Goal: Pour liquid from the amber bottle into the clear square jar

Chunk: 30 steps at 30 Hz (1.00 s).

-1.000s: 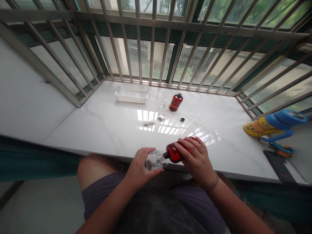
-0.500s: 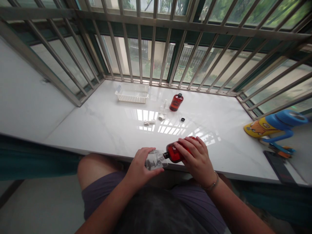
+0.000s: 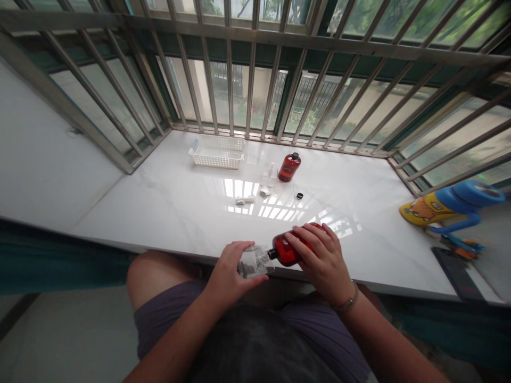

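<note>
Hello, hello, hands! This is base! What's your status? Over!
Left hand gripping clear container. Right hand gripping red bottle, tipped, neck at container. Nothing blocking. Over.

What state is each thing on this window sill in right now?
Left hand: gripping the clear bottle
Clear bottle: tilted, dark contents inside
Right hand: gripping the red bottle
Red bottle: tilted nearly on its side, neck against the clear bottle
Second red bottle: upright, capped
Black cap: lying loose on the sill
Basket: upright
</note>
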### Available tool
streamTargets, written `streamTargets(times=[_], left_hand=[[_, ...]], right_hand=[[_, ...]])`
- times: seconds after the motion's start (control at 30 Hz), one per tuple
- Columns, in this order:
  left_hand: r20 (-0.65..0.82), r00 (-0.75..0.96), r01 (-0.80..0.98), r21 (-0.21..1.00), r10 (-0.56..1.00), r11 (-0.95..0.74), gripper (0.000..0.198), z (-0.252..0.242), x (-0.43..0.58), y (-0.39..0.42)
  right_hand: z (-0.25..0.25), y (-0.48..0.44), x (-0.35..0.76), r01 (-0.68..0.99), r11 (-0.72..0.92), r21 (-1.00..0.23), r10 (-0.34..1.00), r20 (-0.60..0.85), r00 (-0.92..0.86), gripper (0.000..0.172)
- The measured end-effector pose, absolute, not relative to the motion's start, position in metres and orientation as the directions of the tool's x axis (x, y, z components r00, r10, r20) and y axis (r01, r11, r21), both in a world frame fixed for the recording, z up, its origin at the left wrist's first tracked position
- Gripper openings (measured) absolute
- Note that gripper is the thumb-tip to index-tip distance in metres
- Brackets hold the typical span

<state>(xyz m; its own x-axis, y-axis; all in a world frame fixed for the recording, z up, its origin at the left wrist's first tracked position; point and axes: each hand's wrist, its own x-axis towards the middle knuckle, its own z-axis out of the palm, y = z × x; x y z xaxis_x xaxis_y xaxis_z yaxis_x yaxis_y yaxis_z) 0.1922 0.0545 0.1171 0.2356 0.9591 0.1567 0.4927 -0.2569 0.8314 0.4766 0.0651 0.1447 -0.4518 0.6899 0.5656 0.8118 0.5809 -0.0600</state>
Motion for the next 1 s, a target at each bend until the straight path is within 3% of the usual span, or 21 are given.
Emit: streamTargets(times=[0.37, 1.0], left_hand=[[0.145, 0.240, 0.496, 0.832, 0.960, -0.250, 0.071, 0.1161, 0.1922, 0.0530], [0.123, 0.233, 0.488, 0.843, 0.965, -0.225, 0.071, 0.1104, 0.1913, 0.0532]], right_hand=[[0.1451, 0.0665, 0.4769, 0.815, 0.577, -0.061, 0.694, 0.563, -0.449, 0.068], [0.1465, 0.0667, 0.4760, 0.813, 0.579, -0.050, 0.676, 0.586, -0.446, 0.058]])
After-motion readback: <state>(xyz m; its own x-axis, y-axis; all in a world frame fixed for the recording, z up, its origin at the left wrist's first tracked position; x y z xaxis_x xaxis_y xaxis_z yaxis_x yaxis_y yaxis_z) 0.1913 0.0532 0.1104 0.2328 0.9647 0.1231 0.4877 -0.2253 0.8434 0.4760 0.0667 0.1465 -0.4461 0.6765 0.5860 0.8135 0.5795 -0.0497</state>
